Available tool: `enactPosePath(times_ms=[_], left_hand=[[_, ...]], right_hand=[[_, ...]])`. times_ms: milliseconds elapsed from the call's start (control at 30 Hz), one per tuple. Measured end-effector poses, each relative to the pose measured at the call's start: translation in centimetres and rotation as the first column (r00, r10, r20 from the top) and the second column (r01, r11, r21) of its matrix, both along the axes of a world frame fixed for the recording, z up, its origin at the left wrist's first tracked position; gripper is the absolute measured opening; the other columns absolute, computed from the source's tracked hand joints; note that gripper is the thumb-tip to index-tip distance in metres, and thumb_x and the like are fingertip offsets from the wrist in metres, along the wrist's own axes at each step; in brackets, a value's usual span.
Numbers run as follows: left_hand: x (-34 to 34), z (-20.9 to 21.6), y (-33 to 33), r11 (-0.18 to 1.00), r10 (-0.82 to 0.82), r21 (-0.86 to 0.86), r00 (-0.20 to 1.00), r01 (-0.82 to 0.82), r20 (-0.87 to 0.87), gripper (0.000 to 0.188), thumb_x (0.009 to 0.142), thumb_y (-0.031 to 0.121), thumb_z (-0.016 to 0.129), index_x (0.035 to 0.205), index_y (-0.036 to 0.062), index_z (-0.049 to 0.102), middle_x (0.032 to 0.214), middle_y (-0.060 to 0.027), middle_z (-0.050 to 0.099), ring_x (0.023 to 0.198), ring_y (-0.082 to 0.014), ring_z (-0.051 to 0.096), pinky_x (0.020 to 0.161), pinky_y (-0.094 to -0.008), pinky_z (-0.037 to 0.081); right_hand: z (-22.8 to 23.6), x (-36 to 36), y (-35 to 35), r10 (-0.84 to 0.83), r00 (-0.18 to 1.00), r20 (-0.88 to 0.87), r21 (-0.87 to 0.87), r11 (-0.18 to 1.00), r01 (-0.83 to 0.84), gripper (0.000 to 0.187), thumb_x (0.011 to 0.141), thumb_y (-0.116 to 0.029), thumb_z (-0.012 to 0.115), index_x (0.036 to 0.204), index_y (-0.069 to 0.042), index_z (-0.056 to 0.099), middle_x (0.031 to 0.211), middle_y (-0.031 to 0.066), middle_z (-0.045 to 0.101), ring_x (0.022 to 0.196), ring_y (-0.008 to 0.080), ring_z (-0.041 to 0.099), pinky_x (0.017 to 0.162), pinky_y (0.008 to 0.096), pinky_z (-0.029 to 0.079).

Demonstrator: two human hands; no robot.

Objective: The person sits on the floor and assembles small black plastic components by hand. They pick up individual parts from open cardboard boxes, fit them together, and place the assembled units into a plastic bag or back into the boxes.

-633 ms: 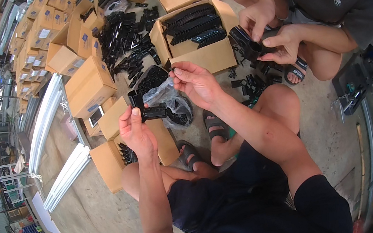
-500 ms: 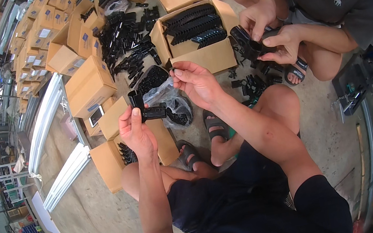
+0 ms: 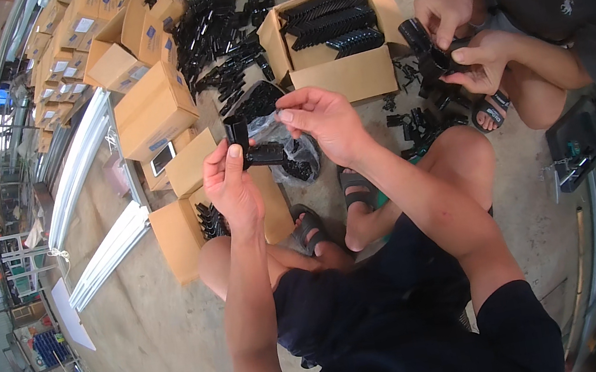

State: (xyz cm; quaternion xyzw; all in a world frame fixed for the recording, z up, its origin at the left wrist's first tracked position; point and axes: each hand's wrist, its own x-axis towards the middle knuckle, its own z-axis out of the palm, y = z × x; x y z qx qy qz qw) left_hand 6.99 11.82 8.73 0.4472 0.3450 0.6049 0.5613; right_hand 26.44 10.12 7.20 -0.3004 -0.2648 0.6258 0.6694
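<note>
Between the thumb and fingers of my left hand (image 3: 234, 190) is a black T-shaped pipe fitting (image 3: 264, 155), one tube pointing up and another to the right. My right hand (image 3: 329, 124) is raised just right of it, thumb and fingertips pinched together. Whatever lies in that pinch is too small to make out. The fingertips are apart from the fitting. Below and behind both hands, a clear plastic bag (image 3: 309, 171) of small black parts lies on the floor.
An open carton (image 3: 343, 80) holds stacked black parts. Loose black fittings (image 3: 210, 39) are heaped beyond. Left stand a carton (image 3: 155, 109), a phone (image 3: 162, 158) and a low open box (image 3: 174, 246). At right, a co-worker's hands (image 3: 479, 65) hold a black fitting.
My view has shifted, so the scene sits further right and higher. The pinched right hand has come closer to the fitting, which stays in my left hand.
</note>
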Motion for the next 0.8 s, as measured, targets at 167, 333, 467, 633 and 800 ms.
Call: enactPosePath(times_ms=[167, 333, 467, 633, 800], left_hand=[[0.8, 0.2, -0.3, 0.998, 0.027, 0.047, 0.999, -0.028, 0.022, 0.021, 0.097, -0.001, 0.067, 0.117, -0.0036, 0.062, 0.109, -0.0162, 0.073, 0.098, -0.0208, 0.071, 0.095, -0.0339, 0.055], [1.6, 0.3, -0.7, 0.988, 0.131, 0.102, 0.985, -0.120, -0.113, 0.023, 0.095, 0.000, 0.070, 0.116, -0.0041, 0.063, 0.107, -0.0152, 0.074, 0.096, -0.0147, 0.070, 0.092, -0.0278, 0.054], [2.5, 0.4, -1.1, 0.980, 0.160, 0.137, 0.979, -0.143, -0.125, 0.023, 0.095, 0.000, 0.072, 0.117, -0.0037, 0.064, 0.108, -0.0139, 0.074, 0.096, -0.0123, 0.069, 0.090, -0.0260, 0.054], [2.8, 0.6, -1.2, 0.978, 0.181, 0.130, 0.976, -0.164, -0.125, 0.024, 0.095, 0.001, 0.073, 0.117, -0.0036, 0.064, 0.107, -0.0132, 0.074, 0.095, -0.0121, 0.068, 0.090, -0.0258, 0.054], [2.7, 0.4, -1.3, 0.978, 0.195, 0.112, 0.968, -0.179, -0.156, 0.023, 0.094, 0.001, 0.073, 0.116, -0.0040, 0.064, 0.107, -0.0128, 0.074, 0.095, -0.0119, 0.068, 0.090, -0.0256, 0.054]], right_hand=[[-0.3, -2.7, -0.5, -0.014, 0.997, 0.080, -0.005, 1.000, 0.014, 0.018, 0.095, -0.004, 0.072, 0.111, 0.003, 0.070, 0.100, 0.0078, 0.074, 0.089, 0.0121, 0.068, 0.081, 0.0255, 0.054], [0.6, -4.2, -0.7, -0.049, 0.996, -0.068, -0.176, 0.984, 0.037, 0.016, 0.091, -0.002, 0.075, 0.106, 0.003, 0.074, 0.098, 0.0075, 0.073, 0.089, 0.0118, 0.066, 0.081, 0.0251, 0.053], [1.4, -4.3, -0.6, -0.033, 0.996, -0.087, -0.228, 0.974, 0.013, 0.017, 0.090, -0.003, 0.076, 0.106, 0.003, 0.074, 0.099, 0.0078, 0.073, 0.090, 0.0123, 0.066, 0.083, 0.0251, 0.052], [1.8, -4.4, -0.8, -0.047, 0.996, -0.078, -0.245, 0.969, 0.027, 0.016, 0.090, -0.005, 0.077, 0.105, 0.002, 0.074, 0.099, 0.0068, 0.073, 0.089, 0.0123, 0.066, 0.083, 0.0256, 0.052], [1.8, -5.1, -1.2, -0.090, 0.994, -0.057, -0.263, 0.962, 0.072, 0.017, 0.091, -0.006, 0.076, 0.106, 0.002, 0.075, 0.098, 0.0055, 0.073, 0.090, 0.0111, 0.064, 0.082, 0.0254, 0.050]])
